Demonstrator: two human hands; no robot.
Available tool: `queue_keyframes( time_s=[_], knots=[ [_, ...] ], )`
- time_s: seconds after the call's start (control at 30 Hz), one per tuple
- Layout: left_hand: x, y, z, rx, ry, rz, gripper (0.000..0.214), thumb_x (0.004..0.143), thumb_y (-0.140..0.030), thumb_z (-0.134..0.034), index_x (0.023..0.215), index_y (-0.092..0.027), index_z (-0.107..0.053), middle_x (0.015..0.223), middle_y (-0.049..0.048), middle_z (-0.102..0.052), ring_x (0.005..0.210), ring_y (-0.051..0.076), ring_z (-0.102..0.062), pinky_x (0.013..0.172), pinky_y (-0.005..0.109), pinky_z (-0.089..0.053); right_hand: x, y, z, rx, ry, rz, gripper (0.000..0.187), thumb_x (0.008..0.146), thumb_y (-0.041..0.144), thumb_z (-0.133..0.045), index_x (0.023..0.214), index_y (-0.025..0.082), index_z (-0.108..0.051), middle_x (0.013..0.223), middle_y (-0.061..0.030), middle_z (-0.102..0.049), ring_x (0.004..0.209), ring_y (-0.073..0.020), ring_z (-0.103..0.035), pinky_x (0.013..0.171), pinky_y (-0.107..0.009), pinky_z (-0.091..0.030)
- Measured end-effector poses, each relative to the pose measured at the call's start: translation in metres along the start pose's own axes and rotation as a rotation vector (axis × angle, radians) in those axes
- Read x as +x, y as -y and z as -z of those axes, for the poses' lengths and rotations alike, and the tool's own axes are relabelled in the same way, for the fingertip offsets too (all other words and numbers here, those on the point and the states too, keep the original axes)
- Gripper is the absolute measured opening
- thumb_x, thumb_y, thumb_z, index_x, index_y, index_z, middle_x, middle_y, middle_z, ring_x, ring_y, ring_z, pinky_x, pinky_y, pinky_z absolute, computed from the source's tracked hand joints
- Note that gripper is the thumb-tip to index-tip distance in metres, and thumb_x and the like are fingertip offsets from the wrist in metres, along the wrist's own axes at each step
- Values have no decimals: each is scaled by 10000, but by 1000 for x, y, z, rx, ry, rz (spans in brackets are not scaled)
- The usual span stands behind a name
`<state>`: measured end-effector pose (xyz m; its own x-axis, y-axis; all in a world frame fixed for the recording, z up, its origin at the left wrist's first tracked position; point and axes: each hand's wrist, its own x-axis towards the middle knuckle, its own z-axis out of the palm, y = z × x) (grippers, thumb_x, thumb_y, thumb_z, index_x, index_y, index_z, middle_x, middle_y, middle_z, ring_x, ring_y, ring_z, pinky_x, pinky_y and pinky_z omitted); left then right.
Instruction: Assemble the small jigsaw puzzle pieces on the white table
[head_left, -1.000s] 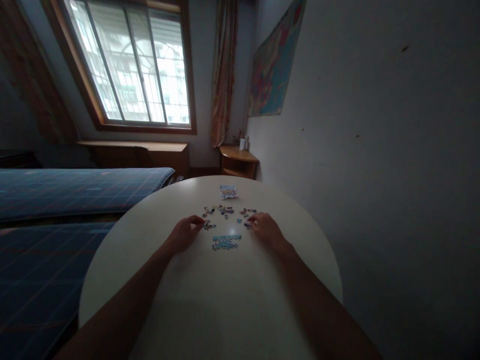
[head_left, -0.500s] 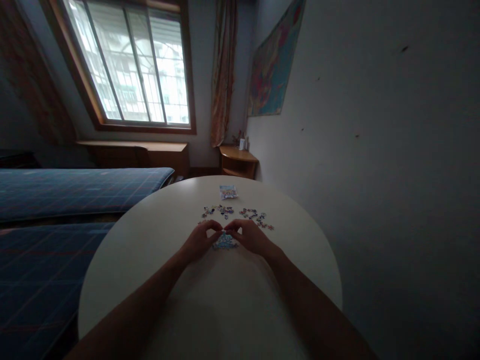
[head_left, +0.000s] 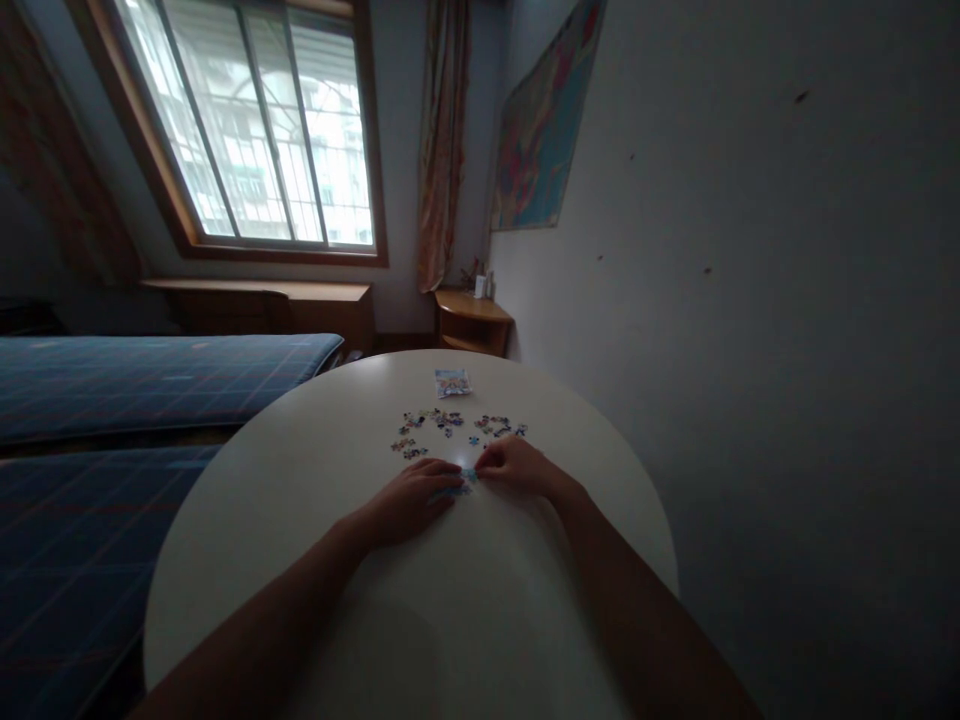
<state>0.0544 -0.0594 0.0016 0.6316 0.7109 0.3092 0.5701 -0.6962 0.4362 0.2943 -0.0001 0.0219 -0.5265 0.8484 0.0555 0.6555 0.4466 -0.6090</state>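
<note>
A small joined patch of blue jigsaw puzzle (head_left: pixel 468 481) lies on the white round table (head_left: pixel 315 580). My left hand (head_left: pixel 411 500) rests flat over its left part with the fingers stretched out, hiding much of it. At the patch's right edge, the thumb and fingertips of my right hand (head_left: pixel 514 466) are pinched together on a puzzle piece, mostly covered by the fingers. Loose puzzle pieces (head_left: pixel 441 418) are spread beyond my hands, with another group of pieces (head_left: pixel 495 425) to the right. One blue piece (head_left: pixel 473 440) lies apart between the groups and my hands.
A printed picture packet (head_left: pixel 453 383) lies toward the table's far side. Left of the table stand beds with blue plaid mattresses (head_left: pixel 165 380). A corner shelf (head_left: pixel 472 306) is behind the table, and a bare wall (head_left: pixel 750 400) rises on the right.
My hands were pinching together above the patch. Now the left is laid flat on it, and the right has shifted slightly to its right edge, uncovering the lone blue piece.
</note>
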Motion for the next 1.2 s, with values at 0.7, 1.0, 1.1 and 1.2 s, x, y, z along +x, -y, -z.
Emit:
queue_keyframes(
  time_s=[0.7,1.0,1.1,1.2],
  knots=[
    [0,-1,1,11,-8,-6,325,931,-298,-522,1237,-293,-633,1326,51,-587,1231,226,-511,1084,412,-391,-6,18,-3,-151,-38,-6,140,744,220,-628,815,189,-744,753,-29,-731,670,-145,-645,638,-230,-442],
    [0,-9,2,68,-6,6,348,954,-335,-495,1290,-272,-563,1301,65,-589,1218,233,-511,1069,413,-399,-6,7,6,-152,-48,-19,134,769,241,-641,839,184,-740,794,-34,-725,686,-137,-630,615,-224,-426],
    [2,-14,0,128,-12,6,392,961,-356,-480,1345,-288,-518,1299,71,-578,1209,246,-506,1052,427,-405,-7,4,9,-106,-19,11,142,766,275,-674,845,180,-743,789,-33,-723,686,-134,-627,622,-222,-431],
    [3,-17,-3,181,-10,2,427,961,-364,-478,1387,-333,-481,1296,66,-564,1197,258,-504,1032,440,-412,-7,5,8,-78,13,4,166,758,307,-697,864,191,-750,802,-29,-724,687,-133,-630,607,-217,-425]
  ],
)
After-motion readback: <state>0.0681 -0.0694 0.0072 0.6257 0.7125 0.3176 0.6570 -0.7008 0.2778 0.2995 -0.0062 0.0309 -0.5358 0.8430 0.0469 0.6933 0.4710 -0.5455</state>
